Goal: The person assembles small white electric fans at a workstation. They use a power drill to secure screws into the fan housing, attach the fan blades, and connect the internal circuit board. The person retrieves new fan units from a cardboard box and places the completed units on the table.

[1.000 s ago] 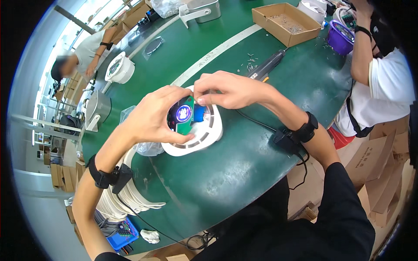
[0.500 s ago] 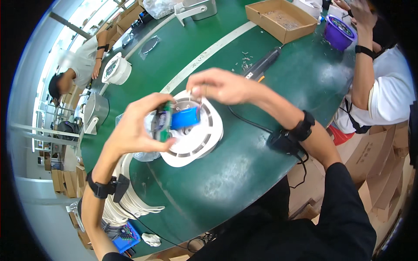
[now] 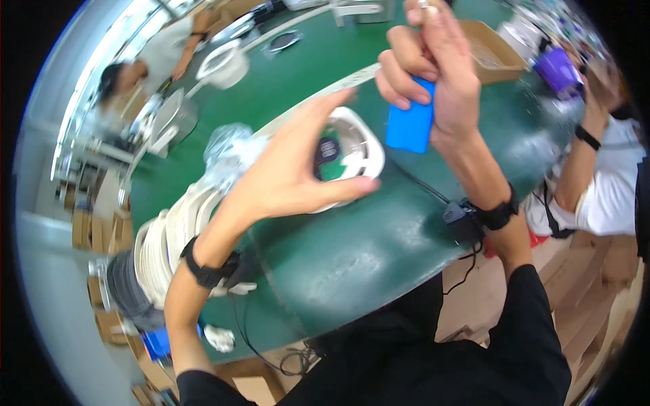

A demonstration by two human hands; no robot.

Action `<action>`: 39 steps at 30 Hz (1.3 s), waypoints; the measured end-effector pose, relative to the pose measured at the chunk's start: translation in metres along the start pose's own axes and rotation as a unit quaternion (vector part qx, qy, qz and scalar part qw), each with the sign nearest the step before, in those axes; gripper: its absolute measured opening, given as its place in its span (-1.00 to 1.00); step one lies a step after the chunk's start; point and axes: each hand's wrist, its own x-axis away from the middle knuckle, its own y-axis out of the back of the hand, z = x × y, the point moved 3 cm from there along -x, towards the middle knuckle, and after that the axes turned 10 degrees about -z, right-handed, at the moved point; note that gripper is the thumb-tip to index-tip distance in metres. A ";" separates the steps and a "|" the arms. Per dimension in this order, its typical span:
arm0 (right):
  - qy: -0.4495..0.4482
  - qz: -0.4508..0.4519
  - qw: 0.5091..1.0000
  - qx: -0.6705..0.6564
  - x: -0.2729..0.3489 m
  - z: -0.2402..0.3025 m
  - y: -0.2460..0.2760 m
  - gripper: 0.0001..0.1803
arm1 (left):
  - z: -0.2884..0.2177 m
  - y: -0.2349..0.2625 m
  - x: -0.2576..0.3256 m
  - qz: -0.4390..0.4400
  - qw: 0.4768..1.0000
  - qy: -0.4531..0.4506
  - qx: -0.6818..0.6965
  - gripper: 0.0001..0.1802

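My right hand [image 3: 440, 88] is raised at the upper middle, its fingers curled round a blue rectangular battery pack [image 3: 409, 125]. A small pale piece, too blurred to name, shows at its fingertips. Below and to the left lies a rounded white plastic housing [image 3: 372, 152] on the table. Inside it sits a green circuit board [image 3: 332, 168] with a dark round part. My left hand [image 3: 291, 162] is spread wide across the housing's left side, thumb near the front rim and fingers toward the back. That hand hides part of the housing.
Crumpled clear plastic [image 3: 230, 152] and stacked white curved parts [image 3: 172, 240] are left on the green table [image 3: 338, 264]. Behind are another white housing [image 3: 223, 68] and a cardboard box [image 3: 491, 51]. A purple basket [image 3: 558, 73] stands by a co-worker at right. Cables run near my wrists.
My right hand has risen from the housing's rim with the blue battery pack. My left hand has let go of the circuit board, which now lies inside the housing. The view has shifted.
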 end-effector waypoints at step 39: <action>0.042 0.113 0.398 0.909 0.164 0.137 0.162 -0.47 | -0.144 -0.025 0.111 -0.065 0.995 -0.070 -0.017 -0.74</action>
